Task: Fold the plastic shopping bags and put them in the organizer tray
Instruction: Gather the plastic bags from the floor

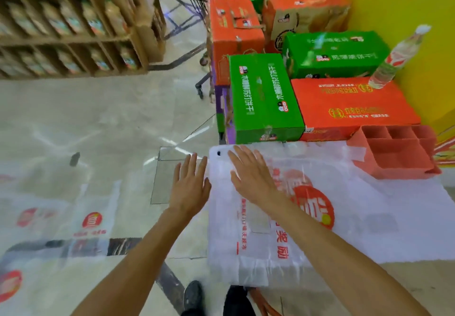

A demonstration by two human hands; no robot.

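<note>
A white plastic shopping bag (pixel 349 217) with red print lies spread flat on a white surface in front of me. My right hand (pixel 251 175) rests flat on its upper left part, fingers straight. Just left of the bag's edge, my left hand (pixel 190 182) hovers with straight fingers and holds nothing. The red organizer tray (pixel 398 155), split into several compartments, stands at the bag's far right corner. More printed plastic bags (pixel 61 217) lie flat on the floor at the left.
Green cartons (pixel 266 99) and orange cartons (pixel 352 104) are stacked right behind the work surface. A water bottle (pixel 396 57) stands on an orange carton by the yellow wall (pixel 418 8). Wooden shelves (pixel 69 25) fill the far left. My shoes (pixel 194 296) show at the bottom.
</note>
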